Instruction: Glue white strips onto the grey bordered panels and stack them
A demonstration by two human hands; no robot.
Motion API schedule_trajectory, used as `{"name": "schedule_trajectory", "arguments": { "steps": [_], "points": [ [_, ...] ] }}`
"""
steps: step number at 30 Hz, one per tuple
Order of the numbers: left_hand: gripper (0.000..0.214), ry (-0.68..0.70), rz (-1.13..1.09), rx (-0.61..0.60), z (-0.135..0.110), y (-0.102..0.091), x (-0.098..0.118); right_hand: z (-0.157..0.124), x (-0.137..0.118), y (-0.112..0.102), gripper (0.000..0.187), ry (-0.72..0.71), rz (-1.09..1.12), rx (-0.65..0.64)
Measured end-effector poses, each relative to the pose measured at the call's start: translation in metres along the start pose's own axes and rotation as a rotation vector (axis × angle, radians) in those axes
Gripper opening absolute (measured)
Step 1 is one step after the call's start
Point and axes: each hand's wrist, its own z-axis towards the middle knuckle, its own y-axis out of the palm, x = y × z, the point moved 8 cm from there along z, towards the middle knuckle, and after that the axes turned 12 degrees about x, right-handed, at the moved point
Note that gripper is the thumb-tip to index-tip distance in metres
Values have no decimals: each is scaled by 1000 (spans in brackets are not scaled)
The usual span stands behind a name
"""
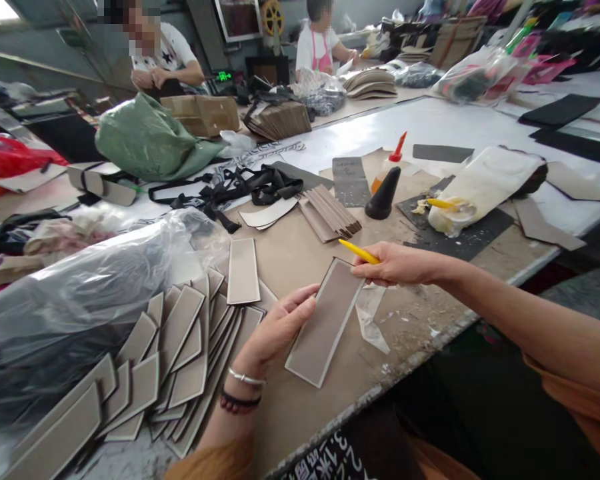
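My left hand (285, 323) grips the left edge of a flat grey-brown rectangular panel (325, 327) with a pale border, tilted over the table. Closed around a yellow pointed stick (359, 251), my right hand (393, 263) touches the panel's upper right corner. A strip of whitish film (373, 320) lies just right of the panel. Left of my left hand spreads a heap of similar bordered panels (180, 370), with one single panel (243, 270) at its upper edge. Beyond my hands sits a stack of narrow brown pieces (333, 210).
A red-tipped bottle (393, 163) and black cone (383, 195) stand behind the stack. To their right, a white glue-smeared container (485, 183) holds another yellow stick. Clear plastic sheeting (105, 280) and black straps (250, 183) lie left. Two people work across the table.
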Motion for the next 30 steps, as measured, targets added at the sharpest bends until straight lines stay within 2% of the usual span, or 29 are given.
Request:
{"name": "schedule_trajectory", "arguments": {
  "steps": [2, 4, 7, 9, 11, 14, 19, 24, 30],
  "points": [
    [45, -152, -127, -146, 2, 19, -11, 1, -14, 8, 22, -43, -4, -57],
    [38, -220, -205, -193, 6, 30, -16, 6, -20, 7, 18, -67, -7, 13],
    [30, -184, -295, -84, 17, 28, -13, 9, -14, -6, 15, -42, -65, 278],
    [29, -130, -323, 7, 25, 22, -7, 4, -4, -7, 17, -6, -114, 372],
    [33, -90, -334, 61, 32, 18, -3, -4, 7, 6, 22, 34, -143, 327],
    [36, -62, -351, 153, 41, 11, -3, -20, 20, 37, 26, 71, -138, 168],
    [32, -17, -403, 286, 48, 2, -8, -34, 25, 77, 24, 66, -126, 49],
    [34, 1, -400, 358, 50, -8, -12, -30, 32, 94, 21, 127, 31, 59],
    [35, -89, -515, 351, 51, -14, -16, -28, 34, 112, 39, 252, 370, -37]
  ]
}}
